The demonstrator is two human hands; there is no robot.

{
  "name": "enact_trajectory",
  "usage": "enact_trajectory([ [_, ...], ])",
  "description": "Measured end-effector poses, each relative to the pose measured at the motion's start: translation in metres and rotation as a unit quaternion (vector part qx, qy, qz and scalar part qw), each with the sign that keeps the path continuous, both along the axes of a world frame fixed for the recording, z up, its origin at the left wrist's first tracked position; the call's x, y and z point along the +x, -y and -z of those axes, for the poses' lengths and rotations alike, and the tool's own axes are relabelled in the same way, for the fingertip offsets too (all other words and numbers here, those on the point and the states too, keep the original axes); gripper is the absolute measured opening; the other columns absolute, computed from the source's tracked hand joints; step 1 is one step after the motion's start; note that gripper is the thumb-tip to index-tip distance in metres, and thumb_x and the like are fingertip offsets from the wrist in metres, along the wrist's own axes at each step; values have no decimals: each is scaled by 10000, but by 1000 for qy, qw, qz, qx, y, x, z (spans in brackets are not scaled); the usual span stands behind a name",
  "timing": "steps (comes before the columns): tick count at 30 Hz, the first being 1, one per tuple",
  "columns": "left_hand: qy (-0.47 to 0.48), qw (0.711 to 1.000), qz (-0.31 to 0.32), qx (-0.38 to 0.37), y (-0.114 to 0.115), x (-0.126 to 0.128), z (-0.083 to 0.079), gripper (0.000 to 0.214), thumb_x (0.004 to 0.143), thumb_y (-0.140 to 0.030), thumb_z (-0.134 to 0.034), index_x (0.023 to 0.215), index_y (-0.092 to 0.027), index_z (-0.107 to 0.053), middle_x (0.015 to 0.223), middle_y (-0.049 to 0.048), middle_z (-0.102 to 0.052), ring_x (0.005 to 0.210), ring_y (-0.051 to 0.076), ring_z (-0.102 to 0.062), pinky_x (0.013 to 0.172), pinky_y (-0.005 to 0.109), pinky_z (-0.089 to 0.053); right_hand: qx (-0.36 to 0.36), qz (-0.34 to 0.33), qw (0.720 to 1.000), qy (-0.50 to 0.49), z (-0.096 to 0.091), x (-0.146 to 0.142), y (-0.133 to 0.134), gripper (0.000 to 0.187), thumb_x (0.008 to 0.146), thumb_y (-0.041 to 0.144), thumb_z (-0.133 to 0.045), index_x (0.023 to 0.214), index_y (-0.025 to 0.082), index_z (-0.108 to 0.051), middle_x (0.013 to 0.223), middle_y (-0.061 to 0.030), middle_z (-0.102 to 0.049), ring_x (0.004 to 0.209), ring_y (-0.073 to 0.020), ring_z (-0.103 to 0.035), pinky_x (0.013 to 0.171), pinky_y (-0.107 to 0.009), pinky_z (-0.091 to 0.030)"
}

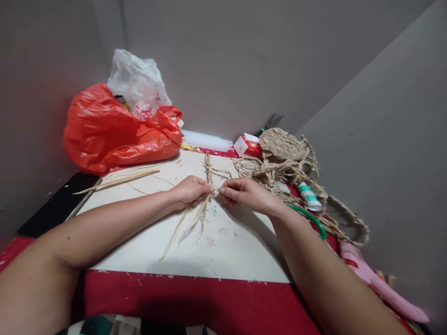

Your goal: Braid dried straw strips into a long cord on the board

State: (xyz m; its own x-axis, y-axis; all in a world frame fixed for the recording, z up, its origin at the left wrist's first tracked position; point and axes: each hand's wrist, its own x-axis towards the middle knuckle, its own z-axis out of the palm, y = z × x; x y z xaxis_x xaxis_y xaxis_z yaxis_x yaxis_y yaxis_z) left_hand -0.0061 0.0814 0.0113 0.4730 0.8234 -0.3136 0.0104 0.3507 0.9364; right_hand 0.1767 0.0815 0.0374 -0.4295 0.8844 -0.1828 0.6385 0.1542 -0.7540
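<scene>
My left hand (191, 191) and my right hand (242, 191) meet over a white board (209, 251), both pinched on the same pale straw strands (190, 222). Above the fingers the strands are plaited into a thin braid (208, 168) that runs away from me. Below the fingers the loose ends fan out towards me across the board. A wider straw strip (120, 180) lies apart on the board's left side.
A red plastic bag (115, 130) and a white plastic bag (138, 81) sit at the back left. A heap of braided straw pieces (282, 158), a small red-and-white box (246, 145), a glue tube (309, 195) and a green ring (314, 221) lie at the right. Grey walls close in behind and to the right.
</scene>
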Motion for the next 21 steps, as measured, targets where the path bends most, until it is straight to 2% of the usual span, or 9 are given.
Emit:
enact_trajectory([
  [3,-34,999,-15,28,3,1,0,197,757,-165,-539,563,-153,-507,315,-90,-296,269,35,-199,341,221,-118,154,54,986,37,-6,-8,-1,226,779,329,-527,759,136,-643,700,-52,-652,617,-144,-556,594,-268,-426],
  [5,-45,998,-23,38,4,1,0,200,756,-156,-528,557,-152,-507,319,-86,-312,269,36,-214,341,222,-127,226,69,971,31,-17,-21,2,203,771,292,-543,839,142,-661,820,-79,-684,707,-169,-592,662,-296,-452],
  [10,-20,999,-26,37,3,0,2,149,732,-98,-499,600,-143,-552,313,-83,-302,273,48,-216,336,225,-124,282,27,959,24,-56,-53,14,196,777,261,-545,849,127,-668,810,-82,-680,693,-158,-586,659,-280,-442],
  [13,-1,1000,-12,22,0,-1,3,144,728,-102,-511,592,-144,-534,322,-86,-292,279,44,-203,336,223,-114,279,33,958,62,-66,-54,10,197,792,267,-533,813,120,-663,725,-57,-651,624,-135,-544,608,-257,-402],
  [15,13,1000,3,9,-2,-2,4,156,740,-121,-513,586,-148,-514,335,-89,-275,286,38,-185,340,218,-101,269,48,957,98,-59,-47,5,225,813,278,-507,755,115,-649,658,-39,-613,585,-122,-504,574,-246,-368],
  [17,27,1000,16,-2,-4,-4,3,148,744,-149,-530,597,-147,-509,355,-96,-255,299,31,-170,348,210,-82,233,61,963,119,-44,-39,2,277,831,296,-484,673,113,-620,598,-26,-575,559,-114,-474,551,-238,-344],
  [19,39,999,25,-10,-5,-5,3,142,729,-179,-568,606,-146,-503,381,-101,-249,316,24,-161,358,201,-68,153,72,981,96,-26,-33,3,319,840,327,-480,623,117,-584,553,-14,-550,539,-108,-466,533,-226,-342],
  [21,45,998,34,-11,-6,-7,3,169,702,-210,-606,600,-147,-487,400,-105,-244,333,19,-150,366,196,-64,31,68,997,19,-9,-30,5,324,859,353,-452,659,124,-563,554,-7,-555,497,-93,-461,487,-208,-340],
])
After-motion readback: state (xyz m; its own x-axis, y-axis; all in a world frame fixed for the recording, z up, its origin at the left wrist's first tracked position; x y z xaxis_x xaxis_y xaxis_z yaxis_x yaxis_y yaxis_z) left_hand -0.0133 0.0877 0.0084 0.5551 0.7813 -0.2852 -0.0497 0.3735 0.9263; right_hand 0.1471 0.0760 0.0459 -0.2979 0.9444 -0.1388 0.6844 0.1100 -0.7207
